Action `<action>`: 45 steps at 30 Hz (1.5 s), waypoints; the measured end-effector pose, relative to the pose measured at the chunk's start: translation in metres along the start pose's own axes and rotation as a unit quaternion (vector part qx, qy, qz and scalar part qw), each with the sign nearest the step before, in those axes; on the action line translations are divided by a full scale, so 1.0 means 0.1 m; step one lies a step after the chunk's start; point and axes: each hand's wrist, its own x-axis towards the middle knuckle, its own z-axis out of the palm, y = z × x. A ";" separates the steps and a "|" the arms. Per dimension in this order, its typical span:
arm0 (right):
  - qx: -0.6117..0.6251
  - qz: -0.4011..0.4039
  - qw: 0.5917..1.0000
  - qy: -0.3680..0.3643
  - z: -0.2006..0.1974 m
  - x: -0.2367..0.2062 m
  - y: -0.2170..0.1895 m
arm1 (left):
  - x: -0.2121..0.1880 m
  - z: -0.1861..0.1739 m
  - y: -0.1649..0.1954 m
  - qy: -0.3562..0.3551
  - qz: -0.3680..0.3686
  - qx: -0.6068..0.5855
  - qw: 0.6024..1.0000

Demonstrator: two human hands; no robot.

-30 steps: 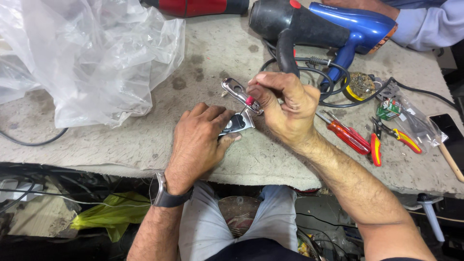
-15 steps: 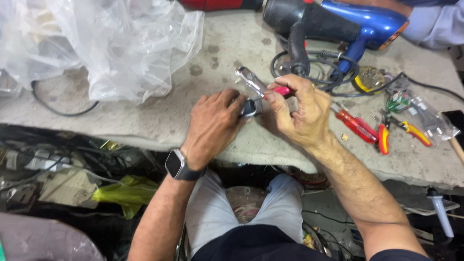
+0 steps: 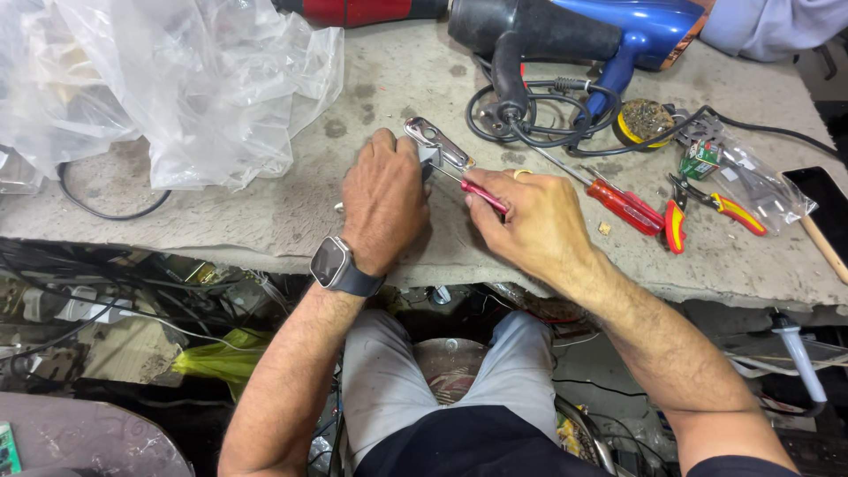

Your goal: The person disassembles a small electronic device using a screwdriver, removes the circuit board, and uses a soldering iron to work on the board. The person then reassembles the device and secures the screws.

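Observation:
My left hand (image 3: 382,199), with a watch on its wrist, presses down on a small silver metal part (image 3: 437,146) on the concrete workbench (image 3: 265,216); most of the part is hidden under the palm. My right hand (image 3: 530,221) grips a small red-handled screwdriver (image 3: 481,196), its tip pointing at the metal part just right of my left hand.
A crumpled clear plastic bag (image 3: 177,79) fills the bench's left. A blue and black hair dryer (image 3: 583,35) with coiled cord lies at the back. A red screwdriver (image 3: 623,205), red-yellow pliers (image 3: 698,212), a solder wire roll (image 3: 645,122) and a phone (image 3: 817,199) sit right.
Both hands have lowered the metal part onto the bench. My left hand now lies flat over it, and the view has shifted so the hands sit nearer the centre.

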 end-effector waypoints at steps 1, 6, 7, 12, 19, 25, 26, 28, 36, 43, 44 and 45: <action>0.019 -0.009 1.000 -0.005 0.04 0.01 0.04 | 0.00 0.03 0.00 0.004 -0.012 -0.005 1.000; 0.183 0.127 0.969 -0.110 0.25 0.13 0.18 | 0.06 0.08 0.01 -0.065 -0.081 -0.044 0.994; 0.288 0.187 0.931 -0.123 0.28 0.17 0.21 | 0.07 0.08 0.01 -0.085 -0.103 -0.065 0.989; 0.573 0.339 0.731 -0.150 0.30 0.38 0.31 | 0.06 0.03 -0.03 0.049 -0.018 -0.161 0.986; 0.561 0.400 0.691 -0.216 0.08 0.53 0.39 | 0.05 -0.03 -0.19 -0.069 -0.034 -0.243 0.967; 0.553 0.414 0.688 -0.221 0.09 0.59 0.31 | 0.03 0.01 -0.21 -0.068 0.050 -0.224 0.971; 0.541 0.418 0.697 -0.216 0.11 0.59 0.32 | 0.03 0.02 -0.22 -0.078 0.053 -0.220 0.971; 0.509 0.413 0.724 -0.212 0.16 0.58 0.36 | 0.02 0.05 -0.24 -0.094 0.041 -0.210 0.972; 0.125 0.108 0.973 -0.164 0.24 0.44 0.43 | 0.08 0.12 -0.17 -0.116 0.042 -0.208 0.970; 0.124 0.108 0.965 -0.203 0.01 0.58 0.25 | 0.11 0.06 -0.17 -0.098 0.073 -0.214 0.969; 0.148 0.147 0.948 -0.238 0.00 0.62 0.22 | 0.11 0.06 -0.21 -0.119 0.051 -0.250 0.960; 0.127 0.169 0.945 -0.249 -0.02 0.64 0.19 | 0.11 0.06 -0.25 -0.143 0.020 -0.281 0.949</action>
